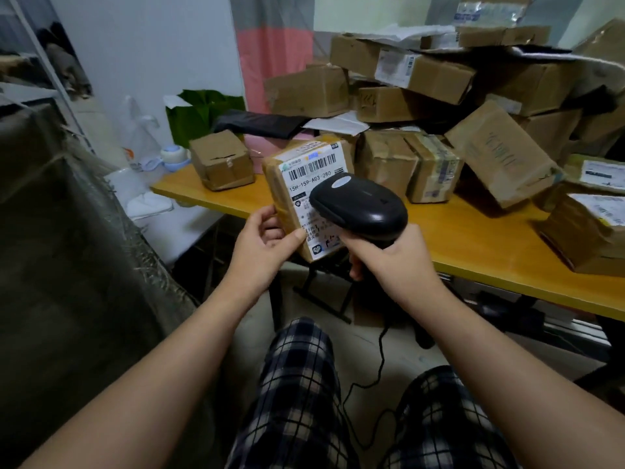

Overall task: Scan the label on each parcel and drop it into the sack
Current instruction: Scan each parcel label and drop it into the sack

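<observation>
The left hand is holding the parcel upright in the air, just in front of the near edge of the desk. Its thumb is lying on the lower corner of the label and its fingers are curling round the parcel's left side. The right hand is gripping the handle of the black scanner, with its fingers closed fully around it. The scanner's head is covering the middle of the label; I cannot tell whether it is touching the paper.

The parcel is a small cardboard box wrapped in brown tape. One hand is carrying it by a lower corner, so it is probably light, and it looks stiff enough to keep its shape. The tape may be a little slippery, so I think a grip across two opposite sides would be safer for the drop.

The desk is carrying a loose pile of boxes on its right part, many of them leaning on each other, and one small box is standing apart near the left end. The dark woven sack is standing at the person's left, near the held parcel, and its mouth seems to be open, though this side is dim. The scanner's cable is hanging down to the floor between the knees, where it could catch.
</observation>
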Motion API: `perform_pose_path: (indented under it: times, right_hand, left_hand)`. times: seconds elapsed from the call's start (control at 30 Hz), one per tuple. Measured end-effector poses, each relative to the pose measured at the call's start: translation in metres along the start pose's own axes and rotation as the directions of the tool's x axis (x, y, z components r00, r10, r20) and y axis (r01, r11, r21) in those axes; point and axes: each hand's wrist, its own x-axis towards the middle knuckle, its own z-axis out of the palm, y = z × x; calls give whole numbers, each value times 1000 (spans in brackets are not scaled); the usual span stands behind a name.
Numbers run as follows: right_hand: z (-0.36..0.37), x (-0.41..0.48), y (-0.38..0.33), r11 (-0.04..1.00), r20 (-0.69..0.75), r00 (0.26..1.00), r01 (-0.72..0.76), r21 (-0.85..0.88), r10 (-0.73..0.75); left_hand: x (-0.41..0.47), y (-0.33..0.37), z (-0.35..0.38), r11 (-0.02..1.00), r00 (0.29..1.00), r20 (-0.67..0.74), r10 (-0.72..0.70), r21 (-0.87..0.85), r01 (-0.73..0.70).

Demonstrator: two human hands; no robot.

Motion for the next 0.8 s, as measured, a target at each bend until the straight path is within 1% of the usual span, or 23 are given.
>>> perform_pose_path:
  times: [0.1, 0.2, 0.27, 0.37, 0.43, 0.5, 0.57, 0.67, 0.7, 0.8]
  right_hand:
    - [43, 4, 12, 999, 145, 988, 44, -6, -43]
    - [90, 10, 27, 999, 304, 952, 48, -14, -41]
    - [121, 12, 39, 997, 401, 916, 59, -54, -32]
    - [166, 16, 55, 980, 492, 870, 96, -174, 2]
    - [193, 18, 62, 954, 559, 829, 174, -244, -8]
    - [219, 19, 70, 923, 613, 790, 225, -311, 14]
    - [239, 20, 83, 888, 646, 762, 264, -378, 48]
    - [267, 26, 111, 798, 689, 723, 387, -461, 48]
    - [276, 28, 117, 771, 686, 725, 398, -497, 68]
    - [293, 33, 141, 742, 668, 722, 345, -574, 181]
  left_hand:
    - [-24, -22, -48, 1000, 989, -149, 5, 30, 0]
    - [-51, -51, -101, 995, 951, -304, -56, 62, 78]
    - [-71, -70, -136, 985, 907, -407, -105, 83, 151]
    - [-100, -90, -182, 957, 819, -553, -150, 125, 260]
    - [-113, -101, -205, 928, 762, -625, -169, 160, 338]
    - [-121, -111, -227, 889, 717, -669, -198, 185, 419]
    - [-123, -126, -247, 830, 686, -691, -230, 228, 509]
    - [-119, -158, -269, 676, 659, -687, -304, 331, 658]
    - [-117, -169, -272, 627, 658, -672, -338, 361, 691]
    - [-114, -200, -269, 468, 652, -604, -457, 461, 754]
